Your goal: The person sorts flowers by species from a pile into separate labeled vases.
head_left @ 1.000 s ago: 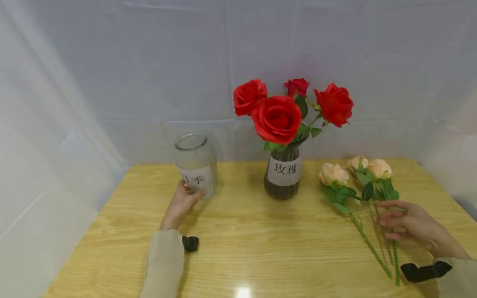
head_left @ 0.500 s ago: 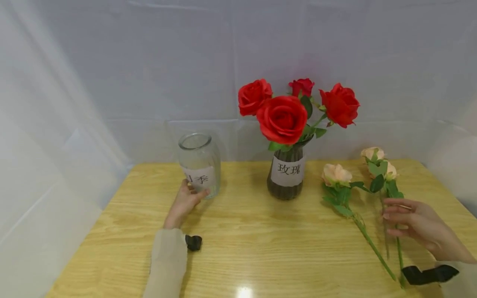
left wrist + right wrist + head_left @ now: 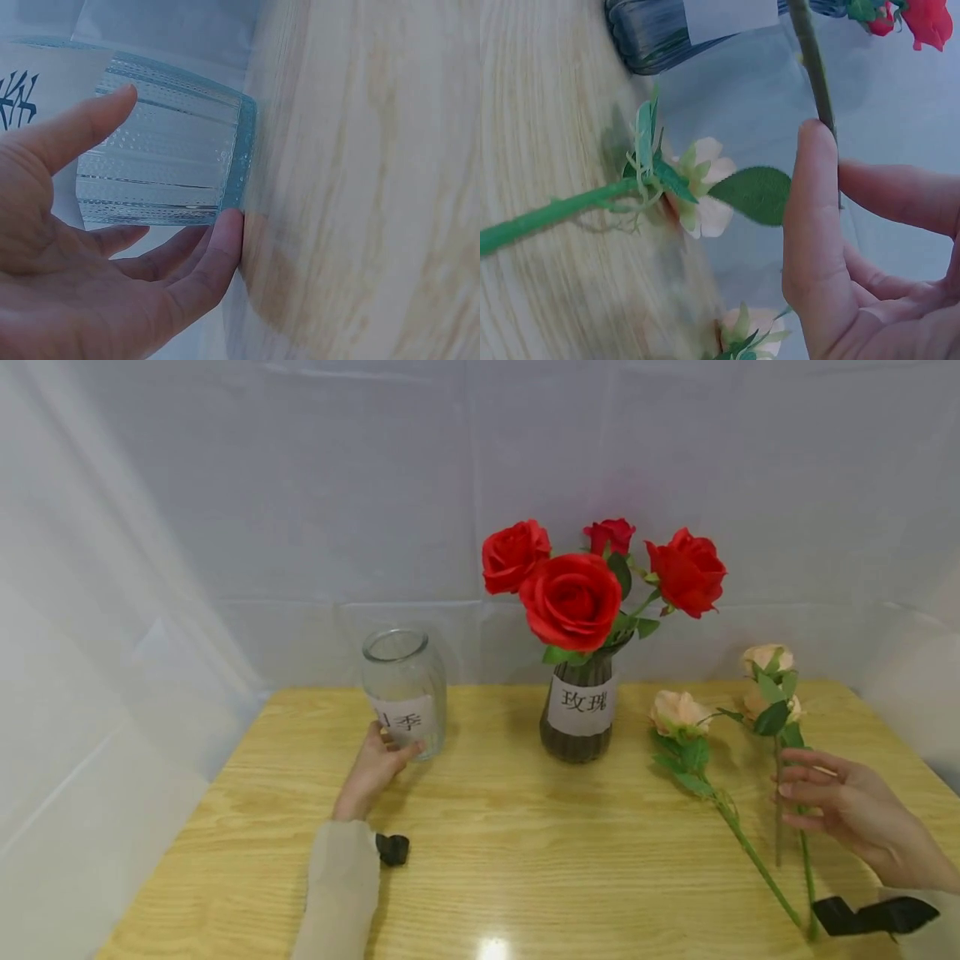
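While the left hand (image 3: 372, 772) cups the clear glass vase (image 3: 437, 693) low down on the table (image 3: 562, 860), its fingers bend round one side near the base and its thumb reaches across the front; whether the thumb presses the glass, I cannot tell. A light, even hold seems best, since the vase stands upright and needs only steadying. To the right, the dark vase (image 3: 573, 743) carries red roses (image 3: 572, 602) that spread wide, so any movement nearby wants clearance from their petals. Next, a first peach flower (image 3: 678, 714) lies on the table, its stem slanting toward the near edge. Farther right, a second peach flower (image 3: 767, 658) seems raised, its thin stem (image 3: 777, 843) pinched between the thumb and fingers of the right hand (image 3: 855, 806). Just beside it is a third peach flower (image 3: 807, 877), their leaves (image 3: 772, 718) overlapping in view. Lifting slowly should free any caught leaf, and a firm, uncrushing pinch should stop the stem twisting.
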A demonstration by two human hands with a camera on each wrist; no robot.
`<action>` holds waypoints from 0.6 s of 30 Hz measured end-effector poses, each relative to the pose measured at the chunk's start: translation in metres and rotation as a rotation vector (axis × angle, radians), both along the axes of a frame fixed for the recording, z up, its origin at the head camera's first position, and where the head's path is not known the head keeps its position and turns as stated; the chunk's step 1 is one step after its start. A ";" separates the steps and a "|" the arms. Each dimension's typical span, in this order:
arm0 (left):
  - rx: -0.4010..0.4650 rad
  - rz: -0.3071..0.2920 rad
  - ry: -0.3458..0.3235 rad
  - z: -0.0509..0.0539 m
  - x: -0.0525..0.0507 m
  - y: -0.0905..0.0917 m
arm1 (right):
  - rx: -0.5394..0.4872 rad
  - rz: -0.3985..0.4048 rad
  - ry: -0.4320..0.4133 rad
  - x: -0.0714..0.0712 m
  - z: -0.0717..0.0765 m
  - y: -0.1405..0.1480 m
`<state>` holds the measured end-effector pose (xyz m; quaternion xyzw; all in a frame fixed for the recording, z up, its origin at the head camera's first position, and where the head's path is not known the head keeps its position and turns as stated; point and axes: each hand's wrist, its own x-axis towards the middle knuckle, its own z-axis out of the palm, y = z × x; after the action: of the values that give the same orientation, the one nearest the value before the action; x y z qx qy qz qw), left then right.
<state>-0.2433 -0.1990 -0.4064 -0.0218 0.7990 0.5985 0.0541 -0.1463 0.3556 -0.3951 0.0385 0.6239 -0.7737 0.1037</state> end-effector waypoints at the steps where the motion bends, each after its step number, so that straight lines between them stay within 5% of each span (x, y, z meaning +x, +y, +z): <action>1: -0.001 0.000 0.001 0.000 0.000 0.000 | -0.008 -0.003 0.003 0.000 0.000 0.000; 18: 0.010 0.005 0.009 -0.001 0.001 0.001 | -0.130 -0.129 0.084 0.005 0.016 -0.026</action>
<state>-0.2418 -0.1982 -0.4070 -0.0206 0.7962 0.6026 0.0491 -0.1412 0.3294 -0.3790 0.0393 0.5723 -0.8186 0.0297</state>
